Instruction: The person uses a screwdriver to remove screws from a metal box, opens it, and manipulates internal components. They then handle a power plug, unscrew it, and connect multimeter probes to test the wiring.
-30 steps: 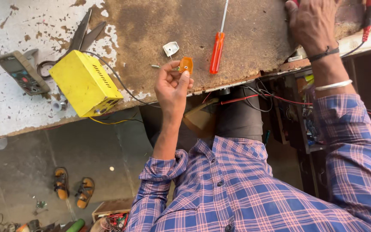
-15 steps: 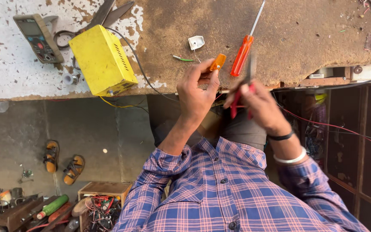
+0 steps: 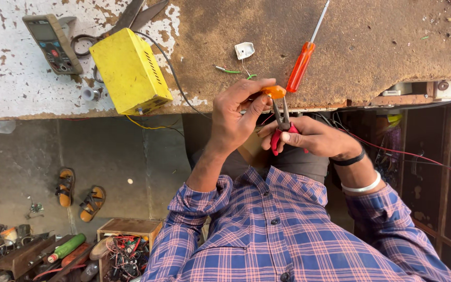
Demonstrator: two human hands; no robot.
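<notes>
head view, close, straight down on workbench (image 3: 392, 47)

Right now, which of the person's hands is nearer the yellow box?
Left. The left hand, pinching a small orange part, is to the right of the yellow box; the right hand, gripping red-handled pliers, is farther right.

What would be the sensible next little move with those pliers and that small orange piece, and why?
Probably a gentle squeeze of the red-handled pliers in the right hand. Their tips already point up at the small orange part, which the left hand pinches steady above the bench edge. Whether the tips already grip it is too small to tell.
</notes>
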